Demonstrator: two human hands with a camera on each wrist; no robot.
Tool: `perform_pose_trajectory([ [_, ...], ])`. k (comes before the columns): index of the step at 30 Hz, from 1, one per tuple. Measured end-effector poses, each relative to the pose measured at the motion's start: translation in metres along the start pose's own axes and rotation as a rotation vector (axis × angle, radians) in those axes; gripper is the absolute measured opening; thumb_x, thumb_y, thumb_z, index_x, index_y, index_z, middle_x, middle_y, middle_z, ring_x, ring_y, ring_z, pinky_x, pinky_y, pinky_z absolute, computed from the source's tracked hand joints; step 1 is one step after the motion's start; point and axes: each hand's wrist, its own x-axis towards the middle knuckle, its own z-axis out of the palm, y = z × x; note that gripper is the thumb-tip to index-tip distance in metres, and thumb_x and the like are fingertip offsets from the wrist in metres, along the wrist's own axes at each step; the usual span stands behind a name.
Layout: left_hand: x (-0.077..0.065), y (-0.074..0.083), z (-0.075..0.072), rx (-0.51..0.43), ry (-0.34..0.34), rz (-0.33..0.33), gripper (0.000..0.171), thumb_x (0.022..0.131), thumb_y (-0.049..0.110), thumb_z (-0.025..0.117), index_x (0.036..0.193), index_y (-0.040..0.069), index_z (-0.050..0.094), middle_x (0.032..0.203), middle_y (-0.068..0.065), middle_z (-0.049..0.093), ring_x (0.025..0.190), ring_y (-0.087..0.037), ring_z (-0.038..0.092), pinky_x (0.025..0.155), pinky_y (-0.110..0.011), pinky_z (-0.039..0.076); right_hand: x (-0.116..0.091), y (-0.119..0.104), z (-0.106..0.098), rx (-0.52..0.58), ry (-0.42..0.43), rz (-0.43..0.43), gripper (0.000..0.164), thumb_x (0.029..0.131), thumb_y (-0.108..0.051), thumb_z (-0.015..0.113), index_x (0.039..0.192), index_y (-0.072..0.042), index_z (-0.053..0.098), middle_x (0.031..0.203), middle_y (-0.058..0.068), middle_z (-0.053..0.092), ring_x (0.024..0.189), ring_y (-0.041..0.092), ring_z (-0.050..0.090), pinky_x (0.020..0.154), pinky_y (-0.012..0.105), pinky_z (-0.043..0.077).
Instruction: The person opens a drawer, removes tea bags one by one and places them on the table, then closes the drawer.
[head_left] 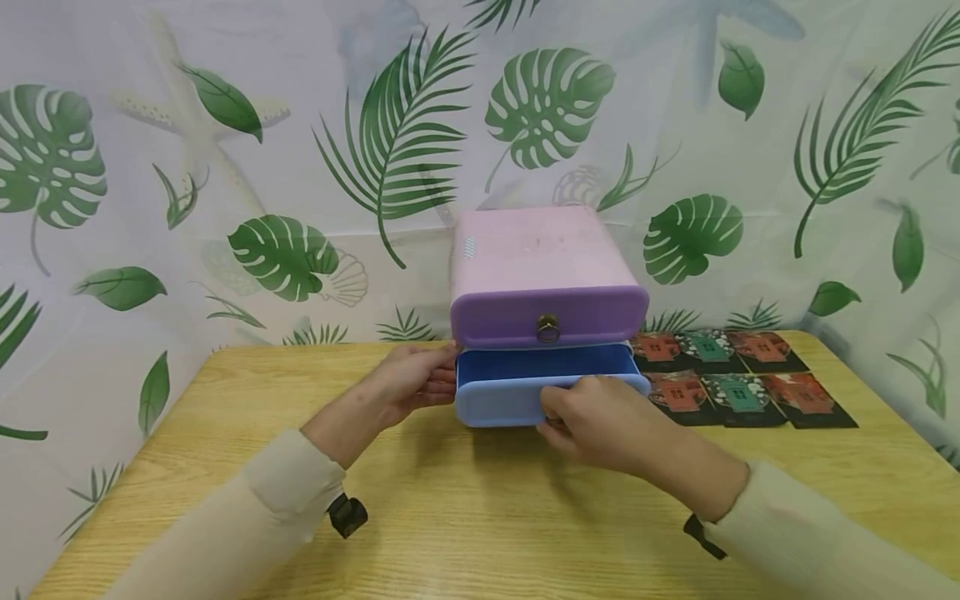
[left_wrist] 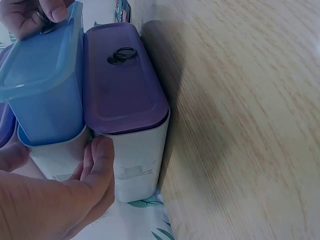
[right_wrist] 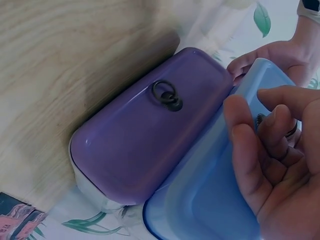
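Observation:
A small drawer cabinet (head_left: 536,246) with a pink top stands on the table. Its blue drawer (head_left: 498,404) is pulled partway out below a closed purple drawer (head_left: 498,321). Another closed purple drawer (left_wrist: 125,85) with a ring pull shows underneath in both wrist views. My right hand (head_left: 603,417) grips the blue drawer's ring pull (left_wrist: 46,29) with curled fingers. Against the cabinet's left side, my left hand (head_left: 412,379) rests with its fingers nearly straight. The visible part of the blue drawer's inside holds nothing that I can make out.
Several dark packets (head_left: 742,396) with red and green pictures lie in two rows right of the cabinet. The wooden table (head_left: 420,517) ends at a leaf-patterned cloth (head_left: 285,175) behind. A dark strap device (head_left: 347,515) hangs at the left wrist.

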Motion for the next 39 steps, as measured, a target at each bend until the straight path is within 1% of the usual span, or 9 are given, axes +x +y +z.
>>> perform_pose_trajectory([
  [7,-0.001,0.001,0.001,0.001,0.016,-0.009,0.037,0.093,0.03,0.055,0.104,-0.004,0.06,0.086,-0.01,0.064,0.073,-0.017,0.063,0.085,-0.037,0.052,0.007,0.008,0.004,-0.019,-0.011,0.015,0.035,0.083,-0.023,0.064,0.063,-0.02,0.035,0.05,-0.01,0.03,0.042,0.002,0.032,0.038,0.018,0.025],
  [14,0.001,-0.003,0.0,-0.036,0.012,0.01,0.036,0.092,0.03,0.056,0.103,-0.004,0.06,0.084,-0.009,0.064,0.072,-0.018,0.063,0.083,-0.038,0.053,0.012,0.016,0.008,-0.012,-0.001,0.011,0.036,0.083,-0.024,0.065,0.064,-0.02,0.035,0.05,-0.01,0.031,0.041,0.002,0.031,0.038,0.019,0.025],
  [18,0.001,-0.004,0.001,-0.035,0.015,0.013,0.035,0.093,0.03,0.055,0.104,-0.004,0.059,0.084,-0.009,0.063,0.072,-0.018,0.063,0.084,-0.038,0.053,0.015,0.02,0.009,-0.01,0.001,0.015,0.037,0.083,-0.026,0.066,0.065,-0.02,0.034,0.05,-0.01,0.031,0.041,0.002,0.031,0.039,0.019,0.025],
  [22,0.001,-0.004,0.002,-0.036,0.018,0.021,0.033,0.094,0.028,0.054,0.104,-0.003,0.06,0.082,-0.007,0.063,0.072,-0.017,0.063,0.081,-0.036,0.054,0.018,0.024,0.012,0.0,0.009,0.03,0.035,0.083,-0.025,0.067,0.067,-0.019,0.036,0.051,-0.01,0.033,0.041,0.003,0.032,0.039,0.019,0.026],
  [27,0.001,-0.005,0.002,-0.061,0.024,0.024,0.031,0.093,0.027,0.055,0.102,-0.003,0.061,0.08,-0.006,0.064,0.073,-0.018,0.063,0.081,-0.036,0.054,0.019,0.028,0.015,0.045,0.015,0.062,0.031,0.083,-0.023,0.067,0.068,-0.018,0.04,0.053,-0.01,0.036,0.043,0.001,0.033,0.041,0.019,0.029],
  [33,0.002,-0.008,0.002,-0.075,0.026,0.042,0.035,0.092,0.028,0.056,0.106,-0.004,0.061,0.082,-0.007,0.065,0.077,-0.019,0.063,0.087,-0.04,0.051,0.019,0.03,0.02,0.099,0.051,0.094,0.026,0.084,-0.023,0.066,0.072,-0.018,0.044,0.054,-0.01,0.038,0.043,0.0,0.034,0.041,0.019,0.032],
  [36,0.001,-0.008,0.004,-0.079,0.033,0.054,0.037,0.092,0.029,0.056,0.109,-0.004,0.06,0.088,-0.009,0.065,0.081,-0.02,0.063,0.09,-0.041,0.05,0.015,0.031,0.021,0.126,0.052,0.119,0.023,0.084,-0.027,0.066,0.077,-0.018,0.046,0.056,-0.011,0.039,0.044,0.001,0.035,0.042,0.02,0.033],
  [39,-0.001,-0.01,0.006,-0.059,0.054,0.075,0.041,0.093,0.033,0.054,0.112,-0.004,0.059,0.096,-0.012,0.064,0.086,-0.021,0.062,0.089,-0.04,0.05,0.01,0.029,0.023,0.167,0.039,0.133,0.016,0.086,-0.03,0.064,0.086,-0.019,0.052,0.063,-0.013,0.048,0.052,0.0,0.043,0.046,0.021,0.041],
])
